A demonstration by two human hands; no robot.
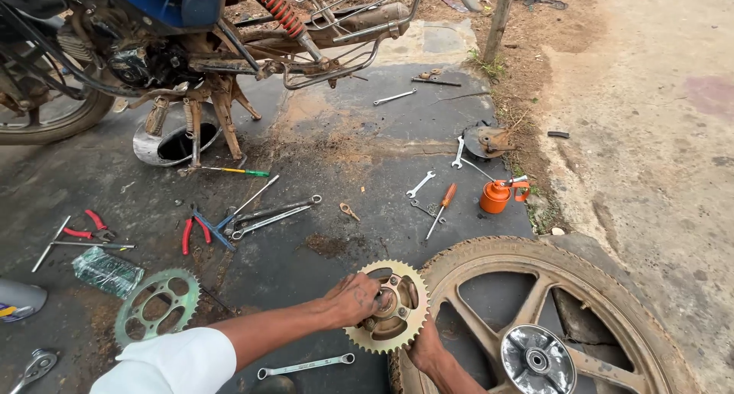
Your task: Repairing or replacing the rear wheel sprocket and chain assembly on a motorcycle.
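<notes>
The gold sprocket (388,306) is gripped at both sides — left hand (353,298) over its hub, right hand (427,348) beneath — beside the wheel (550,317). Fingers could be nicked by its teeth if the oily grip slips.

Sprocket (390,306) left of the wheel (535,317) (touching), second sprocket (157,306) further left, motorcycle (191,35) behind.

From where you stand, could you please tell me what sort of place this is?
Probably an open-air roadside motorcycle repair spot: a motorcycle propped up, spanners scattered on oily ground, a loose wheel.
</notes>
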